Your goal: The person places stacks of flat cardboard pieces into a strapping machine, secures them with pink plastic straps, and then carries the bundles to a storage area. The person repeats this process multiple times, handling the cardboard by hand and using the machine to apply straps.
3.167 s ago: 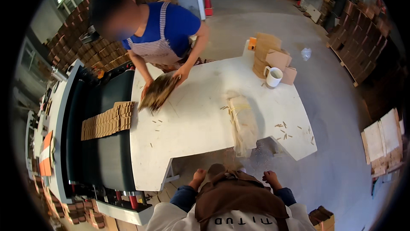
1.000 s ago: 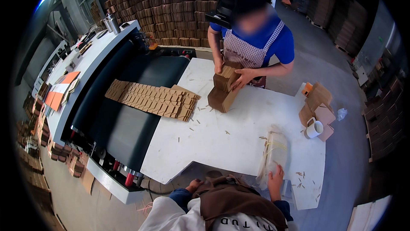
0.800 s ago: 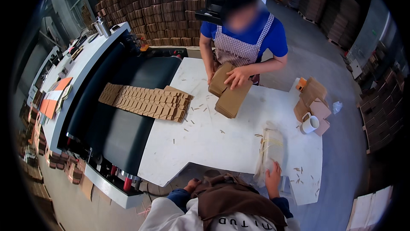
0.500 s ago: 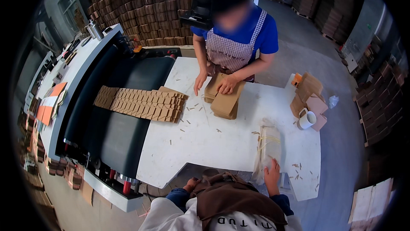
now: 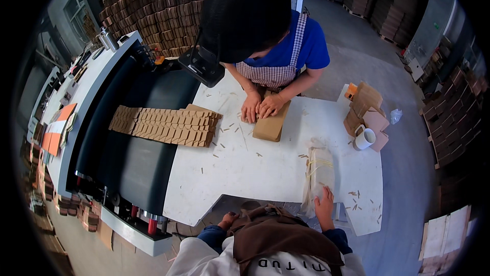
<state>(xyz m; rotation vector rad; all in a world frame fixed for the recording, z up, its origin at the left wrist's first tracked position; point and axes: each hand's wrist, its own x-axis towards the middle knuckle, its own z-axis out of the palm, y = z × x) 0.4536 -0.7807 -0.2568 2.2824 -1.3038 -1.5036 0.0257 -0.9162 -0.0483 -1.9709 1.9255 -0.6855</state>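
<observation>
The right hand (image 5: 323,205) lies half unfolded, fingers extended, at the near right edge of a film-wrapped bundle (image 5: 321,175); its light contact seems meant to steady it, though I cannot tell whether it grips. The bundle rests at the counter (image 5: 204,194)'s four o'clock, long axis running roughly twelve to six, loose film end pointing toward seven. Yellow bands (image 5: 321,164) cross it, probably keeping the wrap closed. The left hand (image 5: 227,220) curls loosely near the apron (image 5: 275,235), its contents unclear.
</observation>
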